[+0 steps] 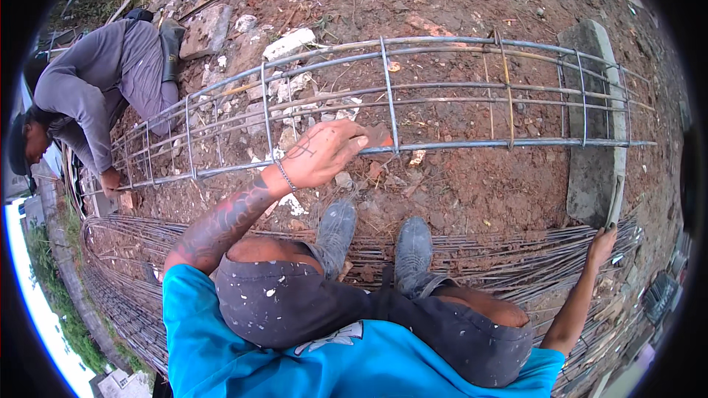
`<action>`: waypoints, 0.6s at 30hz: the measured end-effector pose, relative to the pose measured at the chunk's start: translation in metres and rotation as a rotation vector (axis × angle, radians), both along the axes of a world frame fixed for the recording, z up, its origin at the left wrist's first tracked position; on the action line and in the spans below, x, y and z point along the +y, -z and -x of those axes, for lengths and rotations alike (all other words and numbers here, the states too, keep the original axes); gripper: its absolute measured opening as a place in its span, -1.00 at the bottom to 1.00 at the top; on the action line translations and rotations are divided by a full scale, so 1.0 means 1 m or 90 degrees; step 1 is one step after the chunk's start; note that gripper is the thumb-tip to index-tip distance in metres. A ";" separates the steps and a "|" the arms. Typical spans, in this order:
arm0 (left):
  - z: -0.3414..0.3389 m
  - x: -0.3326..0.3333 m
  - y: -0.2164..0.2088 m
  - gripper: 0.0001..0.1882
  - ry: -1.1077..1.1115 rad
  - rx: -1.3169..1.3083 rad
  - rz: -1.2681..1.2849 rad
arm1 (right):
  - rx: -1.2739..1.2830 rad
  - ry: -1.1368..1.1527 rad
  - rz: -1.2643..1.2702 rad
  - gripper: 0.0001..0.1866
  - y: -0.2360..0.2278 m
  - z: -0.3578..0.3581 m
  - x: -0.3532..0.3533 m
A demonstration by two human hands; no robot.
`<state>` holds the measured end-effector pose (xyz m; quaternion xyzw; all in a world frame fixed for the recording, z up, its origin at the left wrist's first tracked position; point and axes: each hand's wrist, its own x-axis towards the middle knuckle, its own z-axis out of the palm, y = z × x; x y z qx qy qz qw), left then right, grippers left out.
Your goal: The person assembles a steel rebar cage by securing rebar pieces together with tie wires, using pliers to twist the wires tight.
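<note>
My left hand (328,151) is closed over the near lower bar of a long rebar cage (389,88), its fingertips around a flat reddish-brown piece (378,135), perhaps a brick fragment. That piece lies close to one of the cage's square stirrups. Far to the right, my right hand (603,242) grips the lower end of a grey, stick-like handle (616,203). The handle runs up along the edge of a concrete block (582,184), under the cage's right end. Whatever is at the handle's other end cannot be made out.
A co-worker (103,81) crouches at the cage's left end, one hand by a bar. Loose rebar (494,250) lies in a long bundle beneath and behind my boots (413,250). Rubble (289,44) and broken concrete are scattered over the reddish soil.
</note>
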<state>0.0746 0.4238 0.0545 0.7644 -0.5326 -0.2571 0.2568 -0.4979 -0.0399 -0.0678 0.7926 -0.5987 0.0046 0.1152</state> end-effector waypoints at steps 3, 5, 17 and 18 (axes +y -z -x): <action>-0.014 0.001 0.012 -0.61 0.009 0.182 -0.158 | -0.263 -0.123 0.032 -0.69 -0.036 -0.042 0.067; -0.019 -0.007 0.020 -0.63 0.052 0.307 -0.041 | -0.537 0.076 -0.331 -0.76 -0.076 -0.070 0.118; -0.024 -0.021 0.026 -0.64 0.050 0.379 0.009 | -0.445 0.145 -1.081 -0.70 -0.255 -0.321 0.300; -0.026 -0.031 0.025 -0.59 0.017 0.437 -0.098 | -0.442 0.143 -1.069 -0.70 -0.254 -0.333 0.307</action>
